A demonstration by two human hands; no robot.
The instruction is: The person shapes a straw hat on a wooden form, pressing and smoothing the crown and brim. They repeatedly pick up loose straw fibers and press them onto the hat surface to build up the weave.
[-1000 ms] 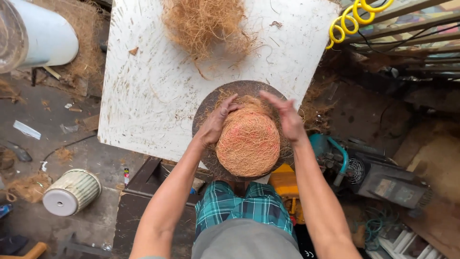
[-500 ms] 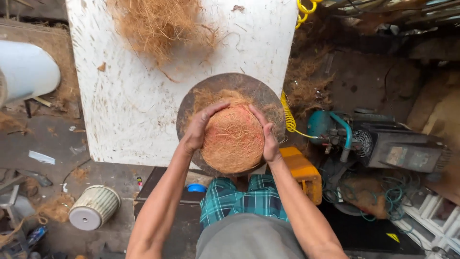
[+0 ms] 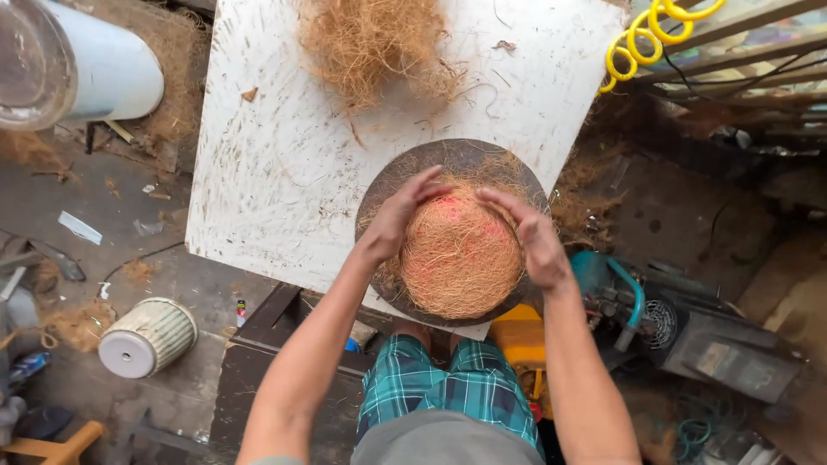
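You had a rounded pad of coir fibre (image 3: 461,258) lying on a dark round disc (image 3: 405,168) at the near edge of the white table (image 3: 276,172), toward its right corner. The pad was close to circular, only a little longer from the far side to the near side, so it pointed nowhere in particular; its domed face looked up at you and a faint pink tint showed near its far rim.

Your left hand (image 3: 401,215) lay against the pad's left far side, fingers spread and curved over the rim. Your right hand (image 3: 530,237) pressed the right far side the same way, fingertips reaching toward the left ones across the top. Both hands were spread wide and cupped around the pad rather than closed on it, so the pad sat between your palms and slightly nearer to you than your fingertips.

A loose heap of raw fibre (image 3: 375,43) lay at the table's far edge, well apart from the disc. A yellow coiled hose (image 3: 642,39) hung off the far right corner.

Compared with half a second earlier, your fingers had climbed further over the pad's far rim, while the pad stayed on the disc in the same place.
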